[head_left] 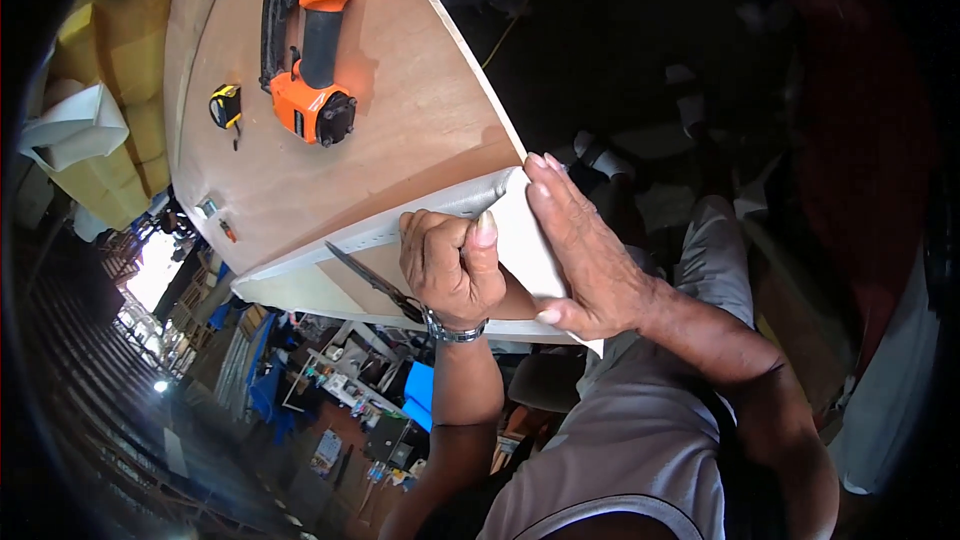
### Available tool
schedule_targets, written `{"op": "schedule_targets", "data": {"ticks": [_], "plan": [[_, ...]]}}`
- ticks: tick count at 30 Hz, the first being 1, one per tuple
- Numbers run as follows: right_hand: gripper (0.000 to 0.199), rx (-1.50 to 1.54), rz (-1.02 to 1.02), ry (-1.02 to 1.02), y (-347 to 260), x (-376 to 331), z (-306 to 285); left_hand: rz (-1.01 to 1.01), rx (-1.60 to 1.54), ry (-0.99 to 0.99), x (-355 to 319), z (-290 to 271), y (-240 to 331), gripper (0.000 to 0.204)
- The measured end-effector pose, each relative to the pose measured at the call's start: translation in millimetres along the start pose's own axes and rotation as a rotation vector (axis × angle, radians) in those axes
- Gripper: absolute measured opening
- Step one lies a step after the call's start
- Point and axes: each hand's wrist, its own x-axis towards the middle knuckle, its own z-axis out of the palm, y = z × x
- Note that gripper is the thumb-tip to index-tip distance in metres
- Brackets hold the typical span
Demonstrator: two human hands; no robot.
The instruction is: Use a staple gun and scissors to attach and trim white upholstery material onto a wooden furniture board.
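Note:
My left hand, with a metal watch on its wrist, is curled closed at the pale strip along the near edge of a wooden frame. Whatever its fingers hold, if anything, is hidden. My right hand lies with its fingers stretched along the outer side of a white sheet, thumb at the lower edge. The sheet covers the frame's right end. Dark scissors lie beside my left hand, blades pointing away to the left, handles partly hidden near the wrist.
An orange and black nail gun or stapler lies on the wooden panel. Near it are a yellow and black tape measure and a small orange-tipped tool. Yellow foam stands at the left. Cluttered shelving is below.

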Motion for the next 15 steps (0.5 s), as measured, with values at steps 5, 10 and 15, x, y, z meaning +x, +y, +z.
{"op": "schedule_targets", "data": {"ticks": [5,10,15], "plan": [[0.103,0.027,0.024,0.089,17.7,26.4,-23.7,-0.053,-0.079,-0.009,-1.7,2.7,-3.8,0.020],[0.101,-0.151,-0.020,-0.001,-7.4,16.6,2.0,-0.105,-0.073,0.046,-0.7,10.5,0.0,0.017],[0.072,0.090,0.089,0.012,-36.4,-16.5,-23.2,-0.062,-0.105,0.072,-2.4,9.0,-2.8,0.017]]}}
